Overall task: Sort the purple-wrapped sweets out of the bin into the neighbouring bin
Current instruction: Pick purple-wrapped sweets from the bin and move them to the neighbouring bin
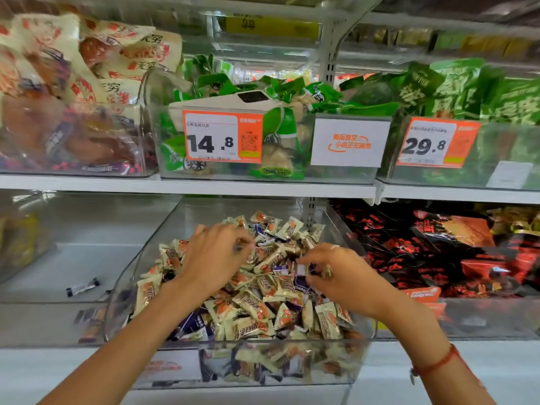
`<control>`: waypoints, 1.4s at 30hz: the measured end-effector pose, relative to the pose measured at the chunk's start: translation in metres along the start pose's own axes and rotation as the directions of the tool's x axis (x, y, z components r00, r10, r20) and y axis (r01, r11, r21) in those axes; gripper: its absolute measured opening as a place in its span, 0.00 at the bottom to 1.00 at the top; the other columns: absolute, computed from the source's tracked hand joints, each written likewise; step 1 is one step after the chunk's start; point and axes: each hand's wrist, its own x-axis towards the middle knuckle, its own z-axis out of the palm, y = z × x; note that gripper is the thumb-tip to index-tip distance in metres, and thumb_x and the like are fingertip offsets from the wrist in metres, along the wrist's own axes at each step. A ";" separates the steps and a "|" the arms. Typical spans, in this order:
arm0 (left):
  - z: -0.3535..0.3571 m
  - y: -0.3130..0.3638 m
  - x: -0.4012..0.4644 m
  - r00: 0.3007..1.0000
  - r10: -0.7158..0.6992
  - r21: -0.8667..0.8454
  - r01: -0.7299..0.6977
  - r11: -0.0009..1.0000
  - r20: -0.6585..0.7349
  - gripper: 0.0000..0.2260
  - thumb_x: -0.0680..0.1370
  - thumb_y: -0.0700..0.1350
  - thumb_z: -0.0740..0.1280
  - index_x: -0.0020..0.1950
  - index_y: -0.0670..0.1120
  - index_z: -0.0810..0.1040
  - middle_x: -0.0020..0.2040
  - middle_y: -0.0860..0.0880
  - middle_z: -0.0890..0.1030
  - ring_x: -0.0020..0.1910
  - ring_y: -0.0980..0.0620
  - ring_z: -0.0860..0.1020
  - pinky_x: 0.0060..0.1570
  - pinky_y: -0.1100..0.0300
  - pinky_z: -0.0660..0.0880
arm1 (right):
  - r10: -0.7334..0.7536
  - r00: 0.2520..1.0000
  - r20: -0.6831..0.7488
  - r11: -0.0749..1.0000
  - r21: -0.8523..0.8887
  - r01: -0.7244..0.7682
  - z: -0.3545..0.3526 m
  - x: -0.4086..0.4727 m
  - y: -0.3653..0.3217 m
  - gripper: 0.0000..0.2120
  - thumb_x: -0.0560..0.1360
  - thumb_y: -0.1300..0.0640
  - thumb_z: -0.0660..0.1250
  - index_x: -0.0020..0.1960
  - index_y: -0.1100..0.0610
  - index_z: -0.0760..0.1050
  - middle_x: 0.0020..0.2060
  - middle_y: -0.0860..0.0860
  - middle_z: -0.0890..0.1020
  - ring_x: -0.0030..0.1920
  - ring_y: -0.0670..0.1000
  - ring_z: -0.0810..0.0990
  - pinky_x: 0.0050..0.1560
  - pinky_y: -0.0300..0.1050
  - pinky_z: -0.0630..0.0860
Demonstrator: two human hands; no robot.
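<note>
Head view: both hands work in the clear sweets bin (347,229), left hand (214,255) pinching something small, right hand (344,276) pinching a purple sweet (301,270); one purple sweet (83,287) lies in the left bin (87,258), many remain; price tags read 14.8 (222,136) and 29.8 (437,143).

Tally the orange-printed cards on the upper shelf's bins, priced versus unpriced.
Priced cards: 2 (14.8 card, 29.8 card)
Unpriced white card: 1
Total: 3
</note>
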 end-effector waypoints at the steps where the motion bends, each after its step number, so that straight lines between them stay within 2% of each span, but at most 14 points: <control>1: 0.001 0.004 0.002 0.999 0.031 -0.082 -0.029 0.996 0.031 0.06 0.77 0.52 0.66 0.53 0.59 0.80 0.52 0.59 0.81 0.49 0.59 0.76 0.59 0.56 0.68 | 0.009 0.999 -0.041 0.999 -0.039 -0.010 0.000 0.001 0.000 0.17 0.78 0.58 0.64 0.66 0.48 0.74 0.66 0.46 0.73 0.60 0.48 0.75 0.59 0.42 0.72; 4: 0.006 0.020 0.003 0.958 0.209 -0.242 -0.160 0.957 0.197 0.08 0.78 0.49 0.66 0.55 0.58 0.80 0.51 0.62 0.78 0.51 0.63 0.72 0.54 0.59 0.70 | -0.013 0.999 -0.034 0.992 -0.123 0.009 0.008 0.010 -0.004 0.18 0.79 0.57 0.63 0.68 0.50 0.73 0.64 0.49 0.74 0.65 0.53 0.72 0.62 0.50 0.72; 6: 0.014 0.023 0.005 0.900 0.280 -0.127 -0.252 0.959 0.334 0.11 0.79 0.49 0.64 0.61 0.55 0.77 0.55 0.60 0.77 0.54 0.61 0.70 0.54 0.63 0.67 | -0.002 1.000 -0.019 0.991 -0.137 -0.001 0.019 0.015 -0.006 0.16 0.77 0.54 0.66 0.65 0.49 0.76 0.60 0.50 0.75 0.62 0.53 0.72 0.59 0.51 0.73; 13: 0.015 0.021 0.023 0.801 0.196 0.117 -0.314 0.942 0.565 0.21 0.78 0.61 0.59 0.69 0.55 0.72 0.66 0.54 0.70 0.63 0.51 0.66 0.59 0.54 0.65 | 0.091 0.953 -0.289 0.996 0.031 -0.086 0.009 0.017 -0.002 0.05 0.77 0.52 0.67 0.52 0.48 0.80 0.51 0.47 0.82 0.45 0.49 0.81 0.46 0.48 0.79; 17: 0.012 0.019 0.017 0.869 0.219 0.018 -0.253 0.967 0.445 0.16 0.74 0.60 0.67 0.58 0.56 0.79 0.63 0.58 0.75 0.62 0.54 0.71 0.57 0.56 0.67 | 0.012 0.997 -0.071 0.988 0.157 0.000 -0.010 0.008 0.006 0.06 0.75 0.57 0.70 0.46 0.45 0.81 0.51 0.45 0.81 0.46 0.47 0.81 0.51 0.49 0.79; 19: 0.010 0.016 0.008 0.914 0.172 -0.065 -0.160 0.985 0.367 0.13 0.72 0.61 0.69 0.52 0.57 0.80 0.57 0.59 0.79 0.58 0.56 0.75 0.56 0.56 0.71 | -0.018 0.996 0.087 0.993 0.117 0.008 -0.009 0.002 0.002 0.09 0.71 0.53 0.74 0.51 0.45 0.82 0.53 0.44 0.79 0.46 0.46 0.79 0.51 0.44 0.77; 22: -0.002 0.013 -0.008 0.987 0.034 -0.267 0.010 0.964 0.159 0.08 0.72 0.58 0.70 0.47 0.57 0.79 0.45 0.60 0.81 0.46 0.62 0.79 0.49 0.61 0.76 | -0.013 0.989 0.148 1.000 0.021 0.010 0.006 0.002 -0.009 0.24 0.69 0.45 0.75 0.63 0.49 0.77 0.56 0.46 0.76 0.51 0.47 0.75 0.52 0.41 0.74; 24: -0.015 0.012 -0.020 0.997 -0.081 -0.358 0.081 0.930 0.015 0.06 0.72 0.55 0.71 0.47 0.58 0.78 0.44 0.63 0.80 0.46 0.67 0.77 0.48 0.66 0.75 | 0.008 0.991 0.133 0.998 -0.062 0.001 0.017 0.006 -0.017 0.27 0.70 0.44 0.74 0.66 0.49 0.75 0.58 0.48 0.75 0.56 0.49 0.73 0.56 0.45 0.74; 27: -0.034 0.008 -0.040 0.977 -0.190 -0.414 0.136 0.900 -0.092 0.06 0.73 0.53 0.71 0.47 0.60 0.77 0.43 0.65 0.79 0.46 0.68 0.77 0.44 0.69 0.74 | 0.004 0.993 0.116 0.995 -0.101 0.008 0.023 0.012 -0.022 0.21 0.73 0.56 0.72 0.65 0.49 0.77 0.59 0.51 0.77 0.60 0.52 0.74 0.57 0.47 0.74; 30: -0.051 -0.003 -0.059 0.945 -0.277 -0.487 0.162 0.858 -0.173 0.07 0.72 0.51 0.72 0.48 0.60 0.78 0.44 0.63 0.80 0.45 0.67 0.78 0.43 0.70 0.74 | 0.026 0.999 0.045 0.997 0.070 -0.029 0.015 0.013 -0.017 0.15 0.74 0.63 0.69 0.59 0.53 0.81 0.55 0.50 0.82 0.53 0.47 0.80 0.54 0.42 0.77; 33: -0.063 -0.020 -0.072 0.907 -0.363 -0.547 0.196 0.814 -0.215 0.08 0.73 0.49 0.72 0.47 0.60 0.77 0.45 0.63 0.80 0.45 0.67 0.78 0.44 0.70 0.73 | 0.070 0.982 -0.175 0.962 0.272 -0.020 0.013 0.014 -0.017 0.07 0.74 0.60 0.72 0.51 0.54 0.83 0.50 0.46 0.83 0.36 0.35 0.78 0.38 0.26 0.73; 36: -0.070 -0.038 -0.079 0.867 -0.442 -0.581 0.241 0.777 -0.232 0.06 0.74 0.47 0.71 0.49 0.55 0.79 0.46 0.61 0.80 0.45 0.66 0.78 0.46 0.67 0.74 | 0.098 0.940 -0.327 0.910 0.411 0.048 0.021 0.018 -0.036 0.06 0.74 0.58 0.71 0.49 0.51 0.82 0.49 0.45 0.84 0.39 0.39 0.80 0.40 0.30 0.75; 39: -0.082 -0.060 -0.085 0.860 -0.453 -0.513 0.285 0.810 -0.237 0.05 0.75 0.47 0.70 0.50 0.54 0.78 0.45 0.62 0.79 0.45 0.65 0.77 0.44 0.67 0.73 | 0.002 0.923 -0.386 0.875 0.448 0.185 0.027 0.026 -0.077 0.07 0.75 0.57 0.70 0.48 0.45 0.81 0.46 0.39 0.83 0.45 0.38 0.80 0.44 0.34 0.75; 42: -0.095 -0.088 -0.091 0.847 -0.462 -0.422 0.329 0.845 -0.265 0.05 0.77 0.47 0.67 0.50 0.56 0.76 0.43 0.66 0.76 0.44 0.68 0.75 0.41 0.70 0.70 | -0.174 0.908 -0.381 0.817 0.459 0.349 0.038 0.044 -0.136 0.06 0.75 0.57 0.70 0.50 0.48 0.83 0.45 0.41 0.83 0.47 0.40 0.80 0.44 0.33 0.75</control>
